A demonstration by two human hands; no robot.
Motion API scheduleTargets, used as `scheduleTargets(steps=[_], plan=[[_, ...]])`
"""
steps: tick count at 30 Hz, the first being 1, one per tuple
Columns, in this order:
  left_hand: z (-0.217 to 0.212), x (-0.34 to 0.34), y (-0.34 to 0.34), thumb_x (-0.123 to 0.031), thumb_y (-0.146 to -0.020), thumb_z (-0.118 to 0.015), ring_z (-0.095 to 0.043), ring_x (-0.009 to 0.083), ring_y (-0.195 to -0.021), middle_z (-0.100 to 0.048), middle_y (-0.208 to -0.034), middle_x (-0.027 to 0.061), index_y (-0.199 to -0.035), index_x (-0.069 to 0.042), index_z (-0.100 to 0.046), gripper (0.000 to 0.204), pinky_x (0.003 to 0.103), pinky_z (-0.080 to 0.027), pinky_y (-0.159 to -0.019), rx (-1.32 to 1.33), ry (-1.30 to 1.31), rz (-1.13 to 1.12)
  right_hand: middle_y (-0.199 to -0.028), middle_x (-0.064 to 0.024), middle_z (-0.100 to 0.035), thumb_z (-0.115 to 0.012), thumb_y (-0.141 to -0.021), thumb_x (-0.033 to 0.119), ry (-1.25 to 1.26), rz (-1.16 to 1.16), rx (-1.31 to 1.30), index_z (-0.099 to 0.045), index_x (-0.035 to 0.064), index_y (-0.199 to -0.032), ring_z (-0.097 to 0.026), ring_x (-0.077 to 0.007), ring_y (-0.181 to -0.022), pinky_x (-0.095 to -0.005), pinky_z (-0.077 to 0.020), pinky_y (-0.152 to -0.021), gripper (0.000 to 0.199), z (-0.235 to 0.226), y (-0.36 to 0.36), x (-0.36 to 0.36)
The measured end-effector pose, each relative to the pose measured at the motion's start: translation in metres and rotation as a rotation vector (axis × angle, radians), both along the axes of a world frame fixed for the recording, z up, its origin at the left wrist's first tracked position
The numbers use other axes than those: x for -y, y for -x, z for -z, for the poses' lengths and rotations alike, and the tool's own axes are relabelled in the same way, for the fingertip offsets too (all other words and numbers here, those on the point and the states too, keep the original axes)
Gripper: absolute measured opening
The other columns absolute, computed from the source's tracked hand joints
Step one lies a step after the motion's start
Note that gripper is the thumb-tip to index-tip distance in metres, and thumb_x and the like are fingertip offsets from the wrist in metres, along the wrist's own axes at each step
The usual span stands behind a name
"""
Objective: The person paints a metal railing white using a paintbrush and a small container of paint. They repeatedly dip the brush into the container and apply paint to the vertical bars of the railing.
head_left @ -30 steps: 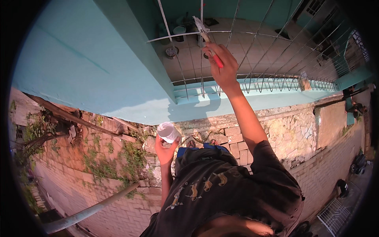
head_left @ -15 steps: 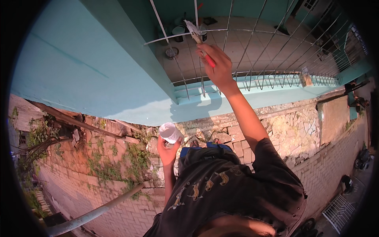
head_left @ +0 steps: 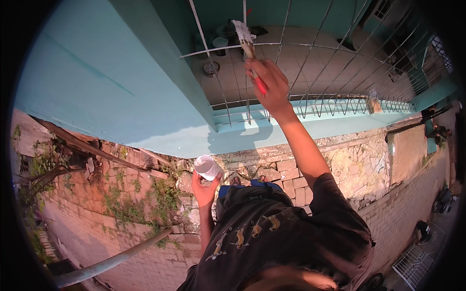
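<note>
My right hand (head_left: pixel 270 85) is closed round the handle of a paintbrush (head_left: pixel 248 47), red at its lower end. White paint coats the bristles, which lie against an upright bar of the metal grille (head_left: pixel 301 44) near its crossbar. Some bars close to the brush look white, while those farther right are darker grey. Low down at my left, my left hand (head_left: pixel 205 190) grips a white cup (head_left: pixel 208 167) with its mouth facing up. How much paint is inside cannot be made out.
A pale turquoise wall (head_left: pixel 107 82) stands at the left, joined to a ledge (head_left: pixel 291 128) below the grille. Behind the bars are a bucket (head_left: pixel 220 42) and a round tin (head_left: pixel 211 68) on the tiled floor. A slanting pole (head_left: pixel 116 257) crosses the lower left, above brick paving.
My view has shifted slightly. The brush remains at the same upright bar, its bristles now more upright along it. My left hand still holds the cup in nearly the same place.
</note>
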State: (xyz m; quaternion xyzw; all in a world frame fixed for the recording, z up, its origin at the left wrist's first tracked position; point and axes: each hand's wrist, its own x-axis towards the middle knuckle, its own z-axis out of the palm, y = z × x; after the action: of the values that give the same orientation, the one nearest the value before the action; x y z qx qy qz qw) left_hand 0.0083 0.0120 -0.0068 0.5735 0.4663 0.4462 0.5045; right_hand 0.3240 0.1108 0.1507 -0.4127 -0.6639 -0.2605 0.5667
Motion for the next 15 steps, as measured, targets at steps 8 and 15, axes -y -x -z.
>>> scheduleTargets(steps=[8, 15], plan=[[0.002, -0.001, 0.004, -0.010, -0.079, -0.085, -0.066, 0.0166, -0.105, -0.069, -0.114, 0.0074, -0.127, -0.002, -0.060, 0.055, 0.033, -0.050, -0.095, -0.019, -0.014, 0.034, -0.090, -0.0054, -0.067, -0.081, -0.079, 0.003, -0.081, 0.089, 0.212, -0.068, 0.0083, -0.117, -0.064, -0.0232, -0.080, -0.0331, -0.0541, -0.064, 0.041, -0.037, -0.005, -0.014], [0.005, 0.000, 0.003, -0.011, -0.079, -0.086, -0.066, 0.0158, -0.104, -0.070, -0.112, 0.0064, -0.125, -0.002, -0.061, 0.054, 0.033, -0.050, -0.094, 0.022, -0.014, 0.005, -0.089, 0.0000, -0.066, -0.082, -0.078, 0.011, -0.058, 0.232, 0.310, -0.069, 0.0097, -0.113, -0.064, -0.0202, -0.081, -0.0323, -0.0531, -0.064, 0.038, -0.062, -0.017, -0.023]])
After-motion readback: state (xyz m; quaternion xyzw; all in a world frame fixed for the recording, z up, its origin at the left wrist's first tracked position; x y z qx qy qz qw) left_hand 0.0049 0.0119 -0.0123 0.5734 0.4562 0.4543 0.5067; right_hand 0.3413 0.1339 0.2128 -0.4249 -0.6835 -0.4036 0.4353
